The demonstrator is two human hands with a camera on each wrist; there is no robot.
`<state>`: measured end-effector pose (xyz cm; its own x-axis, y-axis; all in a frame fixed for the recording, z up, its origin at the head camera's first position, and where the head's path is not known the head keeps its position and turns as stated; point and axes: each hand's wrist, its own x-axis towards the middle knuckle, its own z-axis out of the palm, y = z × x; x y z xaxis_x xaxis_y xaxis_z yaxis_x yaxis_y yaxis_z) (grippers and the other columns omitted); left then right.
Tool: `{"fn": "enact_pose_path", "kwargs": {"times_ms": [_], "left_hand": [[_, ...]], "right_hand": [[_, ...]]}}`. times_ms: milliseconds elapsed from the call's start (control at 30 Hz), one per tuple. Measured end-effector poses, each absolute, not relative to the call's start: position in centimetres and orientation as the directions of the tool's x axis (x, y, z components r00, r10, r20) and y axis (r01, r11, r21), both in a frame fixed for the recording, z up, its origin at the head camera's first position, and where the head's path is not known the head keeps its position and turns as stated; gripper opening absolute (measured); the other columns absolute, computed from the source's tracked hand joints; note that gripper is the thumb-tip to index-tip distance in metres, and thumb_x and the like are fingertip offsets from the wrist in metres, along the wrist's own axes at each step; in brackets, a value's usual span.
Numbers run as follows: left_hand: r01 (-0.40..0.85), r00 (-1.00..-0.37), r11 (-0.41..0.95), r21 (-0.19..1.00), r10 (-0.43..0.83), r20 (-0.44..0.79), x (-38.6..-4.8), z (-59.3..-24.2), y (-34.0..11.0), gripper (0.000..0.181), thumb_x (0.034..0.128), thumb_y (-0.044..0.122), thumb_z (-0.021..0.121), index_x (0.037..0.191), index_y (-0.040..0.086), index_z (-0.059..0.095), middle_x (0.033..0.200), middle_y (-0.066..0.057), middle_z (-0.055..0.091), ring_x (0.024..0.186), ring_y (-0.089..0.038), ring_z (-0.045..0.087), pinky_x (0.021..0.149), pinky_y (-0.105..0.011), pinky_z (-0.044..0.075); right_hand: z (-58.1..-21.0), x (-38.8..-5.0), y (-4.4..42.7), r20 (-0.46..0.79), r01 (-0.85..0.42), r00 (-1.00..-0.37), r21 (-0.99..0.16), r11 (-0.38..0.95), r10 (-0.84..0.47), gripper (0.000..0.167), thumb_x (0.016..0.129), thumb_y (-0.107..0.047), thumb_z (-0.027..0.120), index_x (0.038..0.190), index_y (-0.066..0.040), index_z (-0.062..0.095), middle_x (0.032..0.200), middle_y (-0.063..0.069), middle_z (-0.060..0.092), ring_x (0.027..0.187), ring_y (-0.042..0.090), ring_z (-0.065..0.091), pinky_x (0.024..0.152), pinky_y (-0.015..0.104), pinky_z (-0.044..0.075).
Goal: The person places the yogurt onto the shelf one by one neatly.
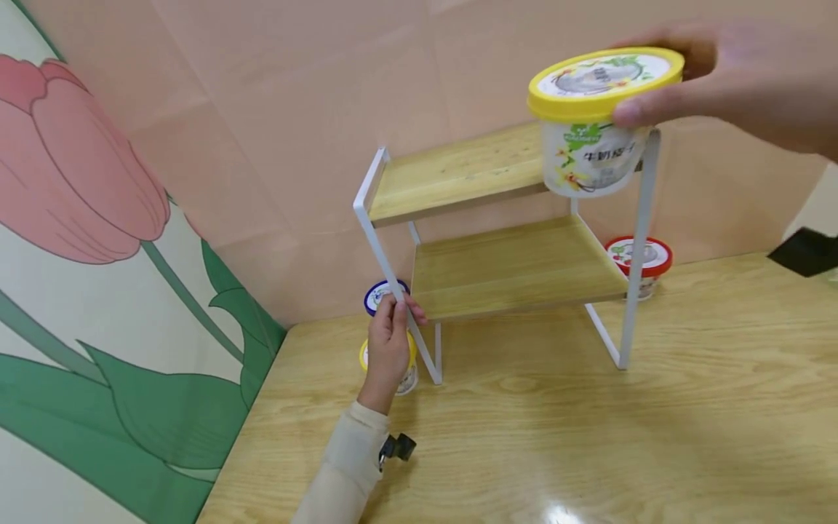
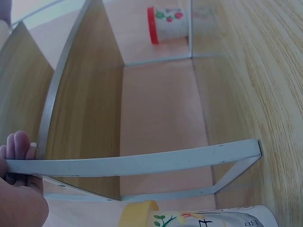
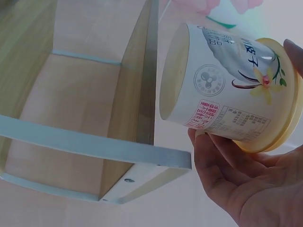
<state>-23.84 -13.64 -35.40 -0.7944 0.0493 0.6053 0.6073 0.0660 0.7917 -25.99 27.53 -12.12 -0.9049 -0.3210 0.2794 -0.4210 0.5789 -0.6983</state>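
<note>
- The right hand (image 1: 733,87) is clamped on a yellow-lidded tub (image 1: 579,160), above the right end of the shelf (image 1: 511,269).
- The left hand (image 1: 389,349) grips the shelf's left frame (image 1: 377,249).
- A red-lidded tub (image 1: 648,256) stands on the desk (image 1: 524,444), far right.

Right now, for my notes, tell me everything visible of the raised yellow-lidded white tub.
The round white yellow-lidded tub, plastic-looking, slightly tilted, lid on, bears dark Chinese lettering, yellow flowers and a green logo. The right hand grips its lid and side, apart from the light-wood top shelf, near its right end.
</note>
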Motion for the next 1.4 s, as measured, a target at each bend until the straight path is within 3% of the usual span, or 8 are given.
{"fn": "enact_pose_path", "kwargs": {"times_ms": [233,333,433,500,733,867,1267,1400], "left_hand": [[0.595,-0.804,0.068,0.801,0.044,0.593,-23.4,-35.5,-13.9,0.030,0.1086,0.013,0.036,0.106,-0.013,0.050,0.092,-0.030,0.058,0.080,-0.007,0.064,0.078,-0.027,0.061],[0.599,-0.801,0.073,0.798,0.049,0.597,-23.4,-35.4,-14.0,0.030,0.1087,0.013,0.035,0.106,-0.012,0.050,0.092,-0.030,0.058,0.080,-0.007,0.064,0.077,-0.025,0.061],[0.607,-0.795,0.072,0.792,0.053,0.604,-23.3,-35.3,-14.0,0.030,0.1087,0.014,0.036,0.105,-0.013,0.050,0.091,-0.031,0.058,0.080,-0.007,0.064,0.077,-0.024,0.061],[0.611,-0.792,0.070,0.789,0.056,0.608,-23.3,-35.3,-13.9,0.031,0.1088,0.014,0.036,0.105,-0.013,0.050,0.091,-0.031,0.057,0.080,-0.007,0.064,0.077,-0.024,0.060],[0.605,-0.796,0.070,0.793,0.046,0.603,-23.0,-35.2,-14.0,0.030,0.1087,0.013,0.035,0.106,-0.013,0.050,0.091,-0.030,0.058,0.080,-0.007,0.063,0.077,-0.023,0.060],[0.602,-0.798,0.067,0.795,0.045,0.601,-23.0,-35.1,-13.9,0.030,0.1087,0.012,0.035,0.106,-0.014,0.050,0.092,-0.030,0.057,0.081,-0.007,0.063,0.078,-0.025,0.060],[0.606,-0.795,0.082,0.792,0.034,0.605,-23.3,-35.2,-13.9,0.029,0.1087,0.012,0.035,0.106,-0.013,0.051,0.092,-0.031,0.057,0.080,-0.006,0.063,0.077,-0.026,0.061],[0.595,-0.803,0.086,0.799,0.029,0.595,-23.3,-35.4,-14.0,0.029,0.1085,0.012,0.035,0.106,-0.013,0.051,0.092,-0.030,0.058,0.080,-0.007,0.063,0.078,-0.025,0.061]], "right_hand": [[-10.6,-26.8,26.3,0.172,-0.341,-0.936,-0.658,0.672,-0.306,0.052,0.095,-0.041,0.064,0.143,-0.039,0.045,0.138,-0.001,0.055,0.126,0.022,0.035,0.115,0.038,0.012],[-10.4,-27.2,25.8,0.140,-0.316,-0.942,-0.668,0.674,-0.304,0.048,0.097,-0.045,0.060,0.142,-0.036,0.046,0.136,-0.001,0.054,0.124,0.020,0.037,0.111,0.030,0.017],[-10.5,-27.5,25.2,0.157,-0.342,-0.931,-0.687,0.642,-0.328,0.044,0.099,-0.042,0.058,0.140,-0.030,0.049,0.131,0.000,0.059,0.116,0.015,0.045,0.094,0.019,0.028],[-10.5,-27.6,24.8,0.168,-0.356,-0.926,-0.687,0.633,-0.338,0.040,0.100,-0.041,0.057,0.137,-0.026,0.052,0.126,-0.001,0.062,0.108,0.012,0.049,0.087,0.019,0.029],[-10.7,-28.4,23.5,0.209,-0.437,-0.868,-0.753,0.493,-0.451,0.036,0.103,-0.024,0.053,0.138,-0.021,0.048,0.124,-0.003,0.063,0.105,0.013,0.058,0.088,0.017,0.041],[-10.9,-28.8,23.2,0.221,-0.446,-0.858,-0.767,0.461,-0.463,0.035,0.102,-0.021,0.052,0.137,-0.023,0.047,0.124,-0.006,0.062,0.106,0.012,0.056,0.086,0.019,0.042],[-11.5,-29.1,24.4,0.187,-0.409,-0.875,-0.779,0.475,-0.447,0.031,0.107,-0.029,0.044,0.138,-0.025,0.047,0.125,-0.012,0.062,0.109,0.006,0.054,0.094,0.012,0.034],[-11.8,-28.7,25.1,0.159,-0.381,-0.891,-0.772,0.510,-0.425,0.041,0.107,-0.034,0.040,0.148,-0.027,0.036,0.135,-0.013,0.054,0.115,0.005,0.049,0.100,0.010,0.028]]}}
